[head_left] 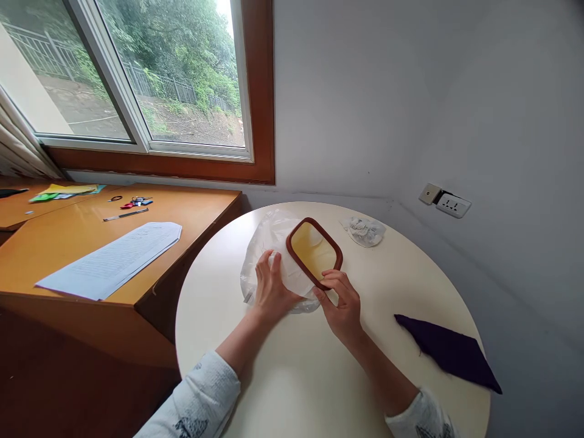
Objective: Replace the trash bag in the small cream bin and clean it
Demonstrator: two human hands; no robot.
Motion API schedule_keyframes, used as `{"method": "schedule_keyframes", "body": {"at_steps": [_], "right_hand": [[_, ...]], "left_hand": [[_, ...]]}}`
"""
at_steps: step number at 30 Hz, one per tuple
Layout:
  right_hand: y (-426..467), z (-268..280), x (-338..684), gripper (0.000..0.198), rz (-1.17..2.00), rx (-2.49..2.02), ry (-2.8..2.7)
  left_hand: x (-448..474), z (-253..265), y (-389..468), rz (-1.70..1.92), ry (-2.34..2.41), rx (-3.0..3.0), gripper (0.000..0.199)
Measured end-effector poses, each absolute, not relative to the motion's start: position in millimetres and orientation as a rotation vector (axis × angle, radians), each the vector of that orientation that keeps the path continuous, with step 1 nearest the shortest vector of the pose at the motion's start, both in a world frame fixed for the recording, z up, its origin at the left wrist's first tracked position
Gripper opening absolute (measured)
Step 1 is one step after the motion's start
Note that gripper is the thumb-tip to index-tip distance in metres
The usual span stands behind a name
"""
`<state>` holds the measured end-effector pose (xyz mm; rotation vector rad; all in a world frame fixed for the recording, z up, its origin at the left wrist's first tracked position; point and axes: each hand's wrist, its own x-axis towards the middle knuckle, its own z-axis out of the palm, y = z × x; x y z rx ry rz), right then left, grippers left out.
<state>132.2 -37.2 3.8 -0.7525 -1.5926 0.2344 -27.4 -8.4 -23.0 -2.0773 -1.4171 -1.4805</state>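
A small mirror (313,248) with a rounded brown frame and a yellowish, glossy face is tilted above the white round table. My right hand (344,307) grips its lower right corner, thumb at the near edge and fingers over the face. Under and beside the mirror lies a crumpled clear plastic bag (255,258). My left hand (274,291) rests over the bag's near part, its thumb stretched to the right, away from the curled fingers. Whether those fingers press on the plastic is hard to see.
On the round table (296,377), a crumpled clear plastic piece (365,231) lies at the back and a dark purple cloth (449,351) at the right. A wooden desk (191,213) at the left bears papers (118,258), a pen (126,215) and keys (137,202).
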Motion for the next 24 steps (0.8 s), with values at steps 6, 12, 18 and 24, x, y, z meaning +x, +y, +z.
{"method": "schedule_keyframes", "body": {"at_steps": [6, 12, 18, 24], "right_hand": [[-34.4, 3.3, 138.4, 0.009, 0.156, -0.758, -1.702], [-33.7, 2.4, 140.8, 0.006, 0.068, -0.826, -1.755], [-31.1, 0.8, 142.0, 0.008, 0.107, -0.771, -1.751], [-31.8, -0.9, 141.2, 0.008, 0.227, -0.747, -1.7]], "left_hand": [[-26.8, -23.0, -9.1, -1.615, -1.497, -2.151, 0.124], [-34.3, -26.6, -5.1, -1.733, -1.64, -2.239, 0.126], [-31.9, -23.7, -7.3, -1.764, -1.754, -2.245, 0.126], [-33.2, -24.8, -5.4, -1.759, -1.757, -2.219, 0.127]]}}
